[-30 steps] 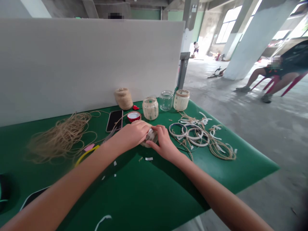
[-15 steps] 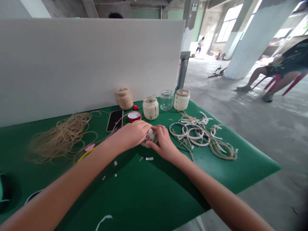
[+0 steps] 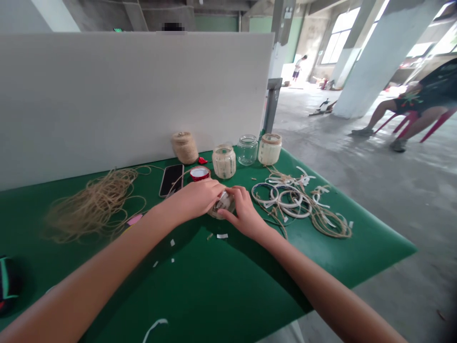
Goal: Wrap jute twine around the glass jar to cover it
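A glass jar [image 3: 220, 207] stands on the green tabletop in front of me, mostly covered by both hands. My left hand [image 3: 202, 196] wraps over its far left side, fingertips bent at the rim. From the right, my right hand [image 3: 243, 209] grips the same jar, its thumb laid across the near side. Strands of twine seem to touch the jar under the left fingers, though the hands hide most of it. Just behind stand a roll of tape [image 3: 200, 173] with a red edge and a jar wrapped in pale twine [image 3: 224, 163].
Behind these are a clear jar [image 3: 247, 150], another wrapped jar [image 3: 270, 150] and a twine spool [image 3: 184, 148] by the white partition [image 3: 135, 95]. Loose twine [image 3: 96, 202] and a phone [image 3: 172, 181] lie left; empty tape rings [image 3: 290, 196] lie right. A seated person [image 3: 428, 95] is farther right.
Both hands keep their hold on the jar with hardly any movement. My left forearm has shifted slightly, covering more of the yellow handle. A distant person has straightened and moved right.
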The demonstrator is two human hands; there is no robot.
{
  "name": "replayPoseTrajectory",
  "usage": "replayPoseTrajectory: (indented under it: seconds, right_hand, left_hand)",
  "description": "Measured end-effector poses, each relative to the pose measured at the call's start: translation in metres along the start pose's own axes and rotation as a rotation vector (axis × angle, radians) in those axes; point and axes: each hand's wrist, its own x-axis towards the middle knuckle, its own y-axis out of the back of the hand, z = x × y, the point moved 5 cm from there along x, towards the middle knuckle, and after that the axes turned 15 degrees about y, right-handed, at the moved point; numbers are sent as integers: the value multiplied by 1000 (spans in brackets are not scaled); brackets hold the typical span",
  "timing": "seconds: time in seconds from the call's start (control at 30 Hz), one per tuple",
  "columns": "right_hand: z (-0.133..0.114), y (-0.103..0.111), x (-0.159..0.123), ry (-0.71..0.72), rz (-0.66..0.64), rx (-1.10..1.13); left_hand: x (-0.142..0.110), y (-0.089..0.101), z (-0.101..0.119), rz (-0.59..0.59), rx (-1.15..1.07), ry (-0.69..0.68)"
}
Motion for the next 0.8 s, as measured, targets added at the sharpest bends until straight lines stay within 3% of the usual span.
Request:
replayPoseTrajectory:
  seconds: [0.8]
  right_hand:
    - [-2, 0, 0, 14, -7, -14]
  left_hand:
    - [3, 0, 4, -7, 38, -19]
